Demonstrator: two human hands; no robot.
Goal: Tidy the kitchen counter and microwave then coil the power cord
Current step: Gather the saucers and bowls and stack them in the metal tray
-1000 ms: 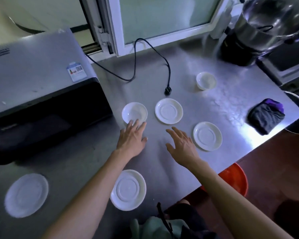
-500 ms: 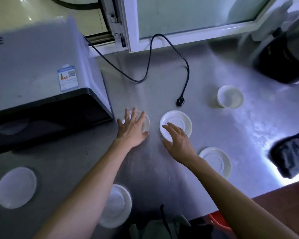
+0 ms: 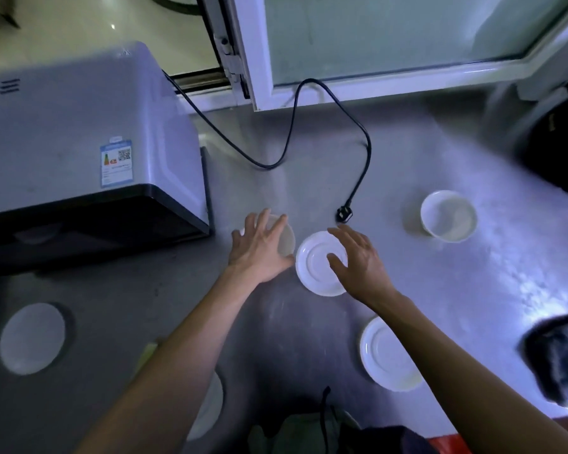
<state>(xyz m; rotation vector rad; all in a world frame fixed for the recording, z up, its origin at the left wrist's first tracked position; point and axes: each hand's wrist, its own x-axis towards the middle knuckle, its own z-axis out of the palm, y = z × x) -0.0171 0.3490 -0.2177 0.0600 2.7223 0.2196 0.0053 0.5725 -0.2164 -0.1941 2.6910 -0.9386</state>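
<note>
A grey box-shaped microwave (image 3: 79,152) stands on the steel counter (image 3: 456,290). The left hand (image 3: 259,250) lies with fingers spread over a small white bowl (image 3: 286,240); the right hand (image 3: 358,257), fingers loosely spread, rests on a white round saucer (image 3: 315,267). The black power cord (image 3: 358,132) lies uncoiled behind, plug just beyond the saucer

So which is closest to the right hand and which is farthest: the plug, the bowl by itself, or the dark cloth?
From the right hand:
1. The plug, just beyond the fingertips.
2. The bowl standing alone, off to the right.
3. The dark cloth, far right at the counter's edge.
</note>
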